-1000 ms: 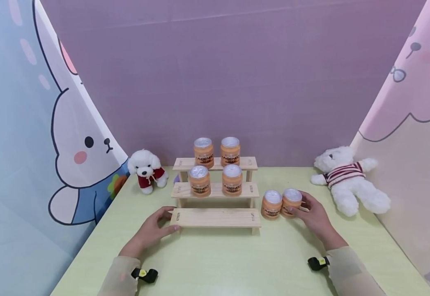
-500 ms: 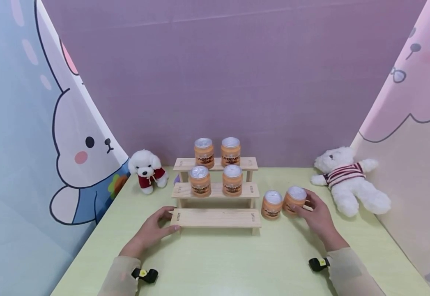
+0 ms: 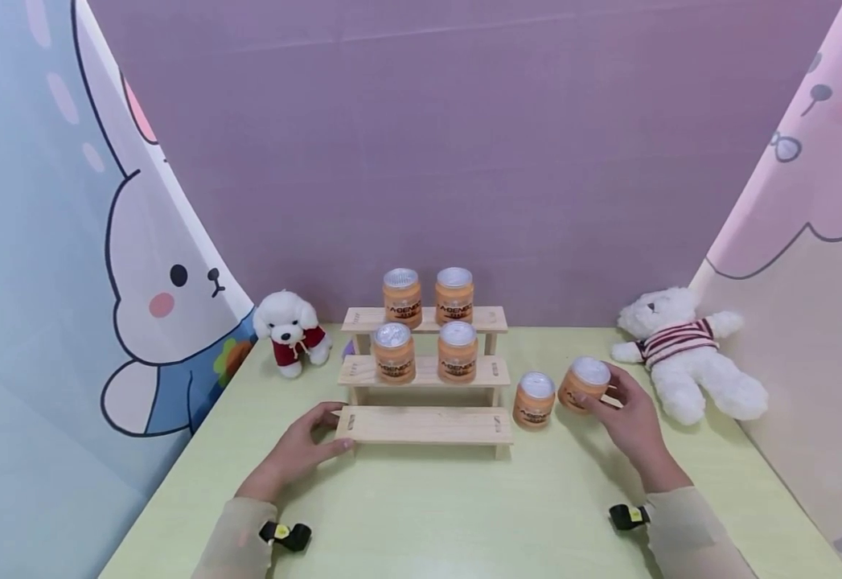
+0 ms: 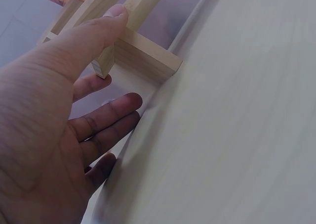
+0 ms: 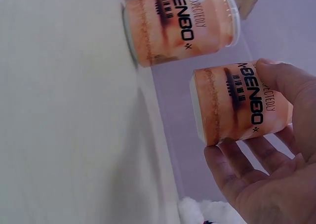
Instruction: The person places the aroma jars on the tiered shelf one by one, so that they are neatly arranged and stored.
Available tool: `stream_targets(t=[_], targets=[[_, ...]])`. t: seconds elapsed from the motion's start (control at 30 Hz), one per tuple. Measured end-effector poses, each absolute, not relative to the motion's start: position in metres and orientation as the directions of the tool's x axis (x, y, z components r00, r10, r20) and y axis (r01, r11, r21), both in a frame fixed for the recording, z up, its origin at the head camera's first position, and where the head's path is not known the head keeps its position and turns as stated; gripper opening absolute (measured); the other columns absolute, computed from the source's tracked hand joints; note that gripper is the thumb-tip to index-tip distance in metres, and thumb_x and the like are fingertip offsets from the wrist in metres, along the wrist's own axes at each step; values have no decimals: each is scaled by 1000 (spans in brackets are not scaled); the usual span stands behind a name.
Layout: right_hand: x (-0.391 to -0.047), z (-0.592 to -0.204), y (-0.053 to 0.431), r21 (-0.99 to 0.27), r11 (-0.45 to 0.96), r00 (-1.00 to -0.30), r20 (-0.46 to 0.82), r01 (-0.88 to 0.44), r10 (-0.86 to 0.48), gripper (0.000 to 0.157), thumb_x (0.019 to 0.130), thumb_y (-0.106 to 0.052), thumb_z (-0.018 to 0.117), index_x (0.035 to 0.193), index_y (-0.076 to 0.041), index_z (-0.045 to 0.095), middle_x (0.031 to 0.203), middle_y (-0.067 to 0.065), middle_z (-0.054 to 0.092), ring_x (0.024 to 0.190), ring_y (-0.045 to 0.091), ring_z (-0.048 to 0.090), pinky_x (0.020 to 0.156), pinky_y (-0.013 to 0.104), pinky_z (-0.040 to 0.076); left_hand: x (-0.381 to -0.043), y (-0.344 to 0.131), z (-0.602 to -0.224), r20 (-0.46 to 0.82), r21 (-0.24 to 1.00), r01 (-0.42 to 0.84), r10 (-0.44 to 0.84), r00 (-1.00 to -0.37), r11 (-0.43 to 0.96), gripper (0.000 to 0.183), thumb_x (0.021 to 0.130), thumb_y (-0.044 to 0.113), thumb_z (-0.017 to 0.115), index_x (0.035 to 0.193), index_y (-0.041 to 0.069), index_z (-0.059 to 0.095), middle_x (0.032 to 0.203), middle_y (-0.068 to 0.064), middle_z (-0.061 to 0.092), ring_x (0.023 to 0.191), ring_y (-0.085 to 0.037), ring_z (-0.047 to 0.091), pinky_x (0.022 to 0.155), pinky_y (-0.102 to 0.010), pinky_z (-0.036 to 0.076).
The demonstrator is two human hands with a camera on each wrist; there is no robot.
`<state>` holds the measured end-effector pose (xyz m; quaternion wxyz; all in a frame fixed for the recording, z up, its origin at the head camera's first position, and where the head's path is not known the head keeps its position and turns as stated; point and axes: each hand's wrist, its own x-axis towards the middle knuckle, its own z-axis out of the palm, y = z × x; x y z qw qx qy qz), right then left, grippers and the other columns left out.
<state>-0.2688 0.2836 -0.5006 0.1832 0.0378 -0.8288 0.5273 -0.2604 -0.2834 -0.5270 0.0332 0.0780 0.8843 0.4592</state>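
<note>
In the head view my right hand (image 3: pixel 630 414) holds an orange can (image 3: pixel 581 386) with a silver lid. The right wrist view shows thumb and fingers around this can (image 5: pixel 242 103), its base tilted and raised off the table. A second orange can (image 3: pixel 534 400) stands just left of it, beside a three-step wooden shelf (image 3: pixel 424 425). My left hand (image 3: pixel 305 446) is at the left end of the lowest step. Up close, the left thumb (image 4: pixel 116 16) lies on the board's edge and the index fingertip touches its corner below, the other fingers extended loosely.
Two orange cans (image 3: pixel 457 354) stand on the middle step and two more (image 3: pixel 453 297) on the top one. A white plush dog (image 3: pixel 290 330) sits left of the shelf. A white plush bear (image 3: pixel 681 346) lies at the right, against the printed cloth wall.
My right hand has lifted the can and moved it to the right, away from the can beside it, tilting it. The left hand stays at the shelf's end.
</note>
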Motion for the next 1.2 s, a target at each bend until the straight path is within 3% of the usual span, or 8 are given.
stream_targets(t=[0.13,0.53,0.77,0.97,1.2], targets=[[-268,-496,282,-860,430,-918,368,-274,151,69,93,-9,81,153,-3,48,142,21,58,108,-2,56,86,11,52,-261,-284,-527,12,818,107,168,-986,566,69,85,49,87,144,30,56,124,0,67,135,-33,54,117,-67,31],[-257,-467,268,-835,460,-891,420,-303,175,69,90,-12,85,149,-3,51,134,13,61,106,0,57,79,12,54,-261,-282,-527,5,821,95,160,-987,562,68,85,49,86,143,30,57,125,0,68,135,-32,54,117,-67,31],[-230,-425,240,-795,461,-866,489,-394,103,61,87,1,84,139,8,54,123,22,64,101,-3,57,75,13,56,-260,-281,-526,-2,819,87,154,-988,567,69,86,48,86,145,30,56,126,0,67,135,-32,53,117,-67,32],[-240,-433,240,-776,463,-860,508,-428,57,62,86,3,84,140,4,53,121,14,63,103,1,58,74,16,57,-260,-281,-525,-4,825,85,155,-988,559,70,85,49,87,144,30,56,126,1,67,136,-32,53,117,-66,32],[-233,-420,225,-793,428,-874,486,-434,15,63,86,-7,88,140,-4,55,123,10,64,107,6,60,76,19,59,-261,-283,-527,12,826,104,167,-986,555,69,85,49,86,144,30,56,126,0,67,135,-32,53,117,-67,32]])
